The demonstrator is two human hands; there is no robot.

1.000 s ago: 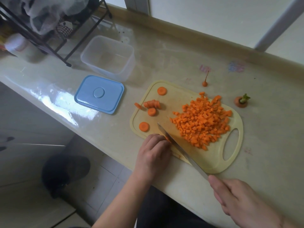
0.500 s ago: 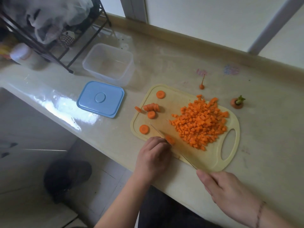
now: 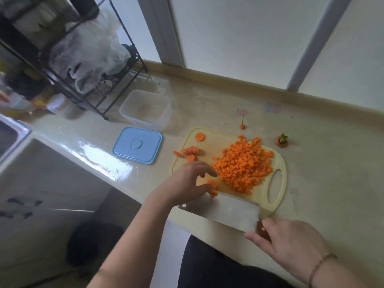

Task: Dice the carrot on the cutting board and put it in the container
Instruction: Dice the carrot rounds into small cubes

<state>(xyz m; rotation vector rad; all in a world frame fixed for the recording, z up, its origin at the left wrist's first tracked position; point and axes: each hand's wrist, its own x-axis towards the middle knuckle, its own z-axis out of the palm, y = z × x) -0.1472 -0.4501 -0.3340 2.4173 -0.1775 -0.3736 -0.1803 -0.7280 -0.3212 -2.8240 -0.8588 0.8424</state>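
Most of the carrot is already diced: a heap of carrot cubes (image 3: 243, 166) covers the right half of the cutting board (image 3: 276, 202). A few carrot slices (image 3: 190, 151) wait at its far left, and the clear container (image 3: 145, 109) beyond holds nothing, its blue lid (image 3: 137, 145) beside it. The left hand (image 3: 187, 181), fingers loosely spread, touches some cut pieces; the right hand (image 3: 288, 242) grips a cleaver (image 3: 224, 210) by the handle. The glossy beige table (image 3: 332, 163) runs under a window, with a black rack (image 3: 68, 65) at the far left.
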